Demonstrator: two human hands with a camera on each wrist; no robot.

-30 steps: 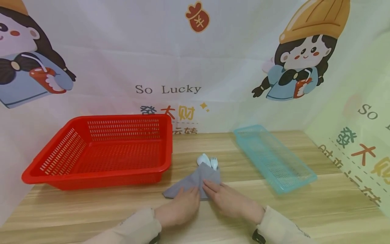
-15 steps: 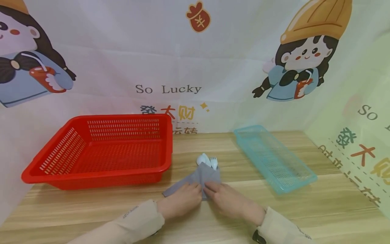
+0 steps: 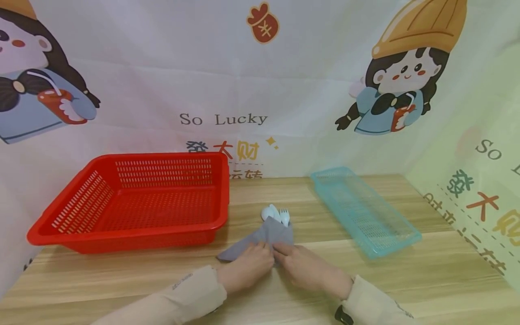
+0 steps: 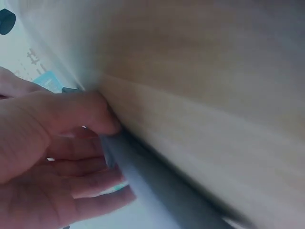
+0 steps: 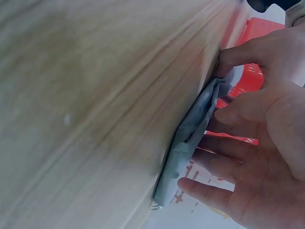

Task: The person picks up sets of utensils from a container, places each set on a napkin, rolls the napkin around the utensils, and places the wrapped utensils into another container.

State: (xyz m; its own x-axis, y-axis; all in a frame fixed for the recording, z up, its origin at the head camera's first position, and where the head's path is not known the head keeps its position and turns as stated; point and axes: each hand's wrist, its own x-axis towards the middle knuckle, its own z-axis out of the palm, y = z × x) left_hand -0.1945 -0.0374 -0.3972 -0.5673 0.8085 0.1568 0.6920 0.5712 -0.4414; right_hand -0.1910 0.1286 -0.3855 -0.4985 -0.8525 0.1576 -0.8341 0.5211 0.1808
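A grey cloth napkin [image 3: 260, 234] lies folded over pale-blue cutlery on the wooden table. The heads of a spoon [image 3: 268, 212] and a fork [image 3: 285, 217] stick out at its far end; their handles are hidden. My left hand [image 3: 248, 266] pinches the napkin's near part between thumb and fingers, as the left wrist view shows along the cloth edge [image 4: 157, 181]. Beside it my right hand [image 3: 310, 268] rests its fingers on the napkin's right side. In the right wrist view the fingers of the right hand [image 5: 267, 143] look fairly straight against the cloth [image 5: 183, 143].
To the left stands a large red plastic basket [image 3: 138, 232] with slotted walls. A shallow light-blue basket [image 3: 345, 212] lies at an angle on the right. Behind the table [image 3: 317, 311] hangs a printed white curtain [image 3: 308, 113].
My left hand has slid a little to the right over the napkin, closer to the right hand, and its fingers have gathered in on the cloth. The right hand has barely moved.
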